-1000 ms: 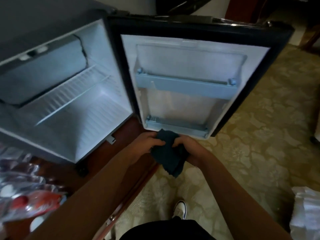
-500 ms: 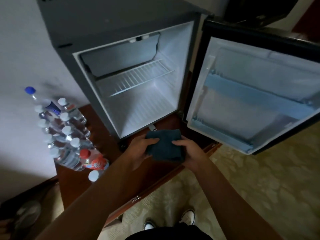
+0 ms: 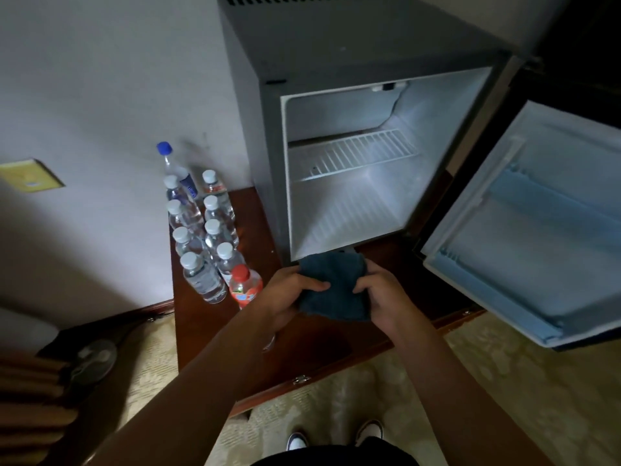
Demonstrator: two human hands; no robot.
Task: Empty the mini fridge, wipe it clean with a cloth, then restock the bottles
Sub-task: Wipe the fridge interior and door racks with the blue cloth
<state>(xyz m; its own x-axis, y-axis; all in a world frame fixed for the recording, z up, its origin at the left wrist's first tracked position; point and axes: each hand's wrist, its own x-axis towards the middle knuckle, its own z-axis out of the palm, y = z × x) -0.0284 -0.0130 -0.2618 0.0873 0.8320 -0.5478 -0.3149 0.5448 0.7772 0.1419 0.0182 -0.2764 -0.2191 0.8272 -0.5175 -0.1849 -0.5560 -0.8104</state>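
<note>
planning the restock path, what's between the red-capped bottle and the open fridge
In the head view, only bare dark wood cabinet top lies between the red-capped bottle and the mini fridge; nothing stands there.

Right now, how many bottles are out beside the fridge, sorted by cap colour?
White caps: 8
Blue cap: 1
Red cap: 1
Total: 10 bottles, all standing on the wooden cabinet top left of the mini fridge.
</note>
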